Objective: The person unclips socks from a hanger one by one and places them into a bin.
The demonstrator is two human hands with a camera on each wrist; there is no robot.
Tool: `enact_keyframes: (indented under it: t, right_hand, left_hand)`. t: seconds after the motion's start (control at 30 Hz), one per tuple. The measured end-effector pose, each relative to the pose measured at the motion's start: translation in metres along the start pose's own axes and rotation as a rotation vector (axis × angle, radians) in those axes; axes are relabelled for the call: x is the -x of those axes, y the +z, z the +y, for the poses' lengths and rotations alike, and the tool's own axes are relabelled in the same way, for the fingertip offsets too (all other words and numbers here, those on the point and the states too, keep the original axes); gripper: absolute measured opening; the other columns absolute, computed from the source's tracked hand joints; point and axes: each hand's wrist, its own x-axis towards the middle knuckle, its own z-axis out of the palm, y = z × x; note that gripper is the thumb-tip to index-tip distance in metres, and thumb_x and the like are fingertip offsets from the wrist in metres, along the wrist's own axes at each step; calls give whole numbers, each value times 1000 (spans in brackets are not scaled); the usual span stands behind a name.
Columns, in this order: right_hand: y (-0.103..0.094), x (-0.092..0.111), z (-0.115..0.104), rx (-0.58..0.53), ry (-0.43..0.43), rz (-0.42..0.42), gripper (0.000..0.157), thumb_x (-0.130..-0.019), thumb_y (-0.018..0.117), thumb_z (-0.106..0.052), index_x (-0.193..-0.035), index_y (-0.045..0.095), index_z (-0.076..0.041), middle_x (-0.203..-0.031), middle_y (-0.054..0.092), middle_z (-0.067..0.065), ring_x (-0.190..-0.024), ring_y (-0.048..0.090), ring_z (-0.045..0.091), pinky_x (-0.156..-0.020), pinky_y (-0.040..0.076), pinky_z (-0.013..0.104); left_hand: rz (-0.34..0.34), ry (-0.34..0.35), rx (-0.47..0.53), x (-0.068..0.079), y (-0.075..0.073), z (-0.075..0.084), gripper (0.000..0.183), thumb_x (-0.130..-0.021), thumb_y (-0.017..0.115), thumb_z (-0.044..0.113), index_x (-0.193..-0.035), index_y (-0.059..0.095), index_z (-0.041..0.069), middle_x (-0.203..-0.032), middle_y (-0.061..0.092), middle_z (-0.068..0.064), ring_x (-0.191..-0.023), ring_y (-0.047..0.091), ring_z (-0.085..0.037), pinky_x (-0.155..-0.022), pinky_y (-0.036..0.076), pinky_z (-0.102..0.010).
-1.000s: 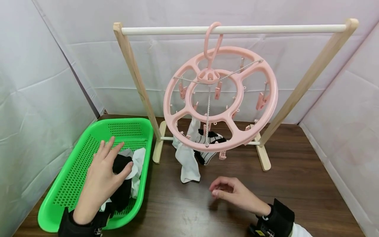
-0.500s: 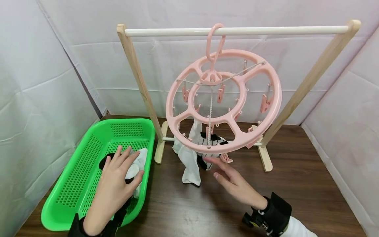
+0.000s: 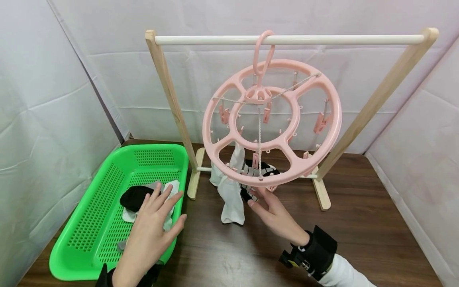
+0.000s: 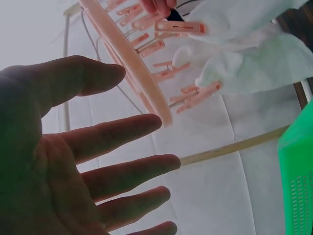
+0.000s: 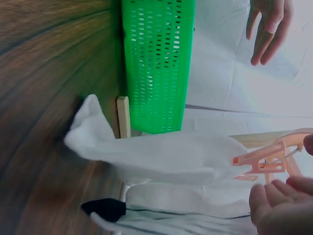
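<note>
My left hand point(image 3: 154, 227) hovers over the green basket point(image 3: 82, 223) with its fingers spread and nothing in them. Beyond it in the basket lie a black sock point(image 3: 134, 198) and some white and grey cloth. A round pink clip hanger point(image 3: 301, 167) hangs from the rack; white socks point(image 3: 232, 199) and a black-and-white striped sock point(image 3: 267, 170) hang below it. My right hand point(image 3: 276, 217) reaches under the hanger's front rim, close to the striped sock. In the right wrist view its fingers point(image 5: 279, 200) are bent loosely beside a pink clip point(image 5: 261, 161), thumb apart from them.
The hanger hooks over a white rail point(image 3: 340, 39) between wooden posts point(image 3: 376, 103). Wooden feet point(image 3: 320, 191) stand on the dark brown tabletop point(image 3: 376, 223). Pale cloth walls enclose the back and sides. Several other pink clips point(image 3: 320, 122) dangle from the hanger.
My right hand has moved forward to the hanger's front rim. My left hand has shifted right over the basket, uncovering the black sock. The hanger has swayed slightly.
</note>
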Motion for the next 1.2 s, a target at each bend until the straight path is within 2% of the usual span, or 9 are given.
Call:
enact_keyframes:
  t: [0.2,0.37,0.47,0.63,0.8,0.93,1.0,1.13,1.2]
  right_hand:
    - [9,-15,0,9,-5,63,61,-94,61,-4,-149,35,-7,-154,31,7,-138,34,22,-107,30,48]
    - [14,-27,-5,-56,-33,71,62,-92,64,-1,-147,36,-4,-150,36,13,-138,33,22,-108,30,43]
    - [15,-33,-8,-90,-62,71,57,-91,63,2,-144,40,-2,-146,41,18,-135,38,24,-106,34,40]
    - [13,-34,-11,-58,2,90,44,-92,64,-4,-134,52,-2,-135,53,13,-122,50,19,-99,39,46]
    - [12,-30,-11,-62,35,105,37,-93,64,-6,-129,56,-1,-126,59,12,-114,54,16,-95,41,51]
    - [11,-29,-9,-112,-4,95,37,-95,61,-4,-130,54,2,-126,59,15,-113,56,15,-95,44,41]
    - [10,-29,-9,-156,-32,82,37,-96,58,-3,-132,52,3,-126,59,18,-112,58,16,-94,46,37]
    - [8,-27,-7,-267,-124,17,39,-100,48,0,-138,43,9,-122,57,31,-109,61,20,-91,47,32]
    - [8,-26,-7,-295,-167,-14,40,-101,44,1,-140,38,11,-120,56,33,-109,62,23,-91,47,32]
  left_hand:
    - [-4,17,13,5,8,8,44,-80,78,12,-121,66,4,-126,59,-21,-129,43,-42,-99,35,-59]
    - [6,24,45,11,15,14,42,-80,78,11,-120,66,6,-121,63,-17,-124,48,-41,-93,42,-57]
    - [8,26,65,13,19,17,43,-79,78,10,-120,66,8,-121,64,-15,-124,49,-40,-89,45,-57]
    - [-7,77,126,13,29,22,42,-78,78,9,-118,67,7,-119,64,-13,-122,51,-39,-87,47,-56]
    - [-78,77,192,10,42,27,37,-80,77,10,-116,67,7,-118,65,-8,-123,51,-36,-90,46,-54]
    - [-93,76,203,7,50,29,37,-81,77,11,-116,67,9,-119,65,-5,-121,54,-31,-90,48,-48]
    - [-96,67,220,5,54,29,43,-81,76,10,-122,64,11,-122,63,-3,-118,57,-26,-87,50,-45]
    - [-113,31,299,1,64,27,62,-83,74,8,-140,49,14,-132,55,-2,-115,57,-18,-87,49,-42]
    - [-121,14,349,-2,71,26,69,-83,73,7,-145,42,13,-136,51,-4,-116,55,-19,-88,48,-43]
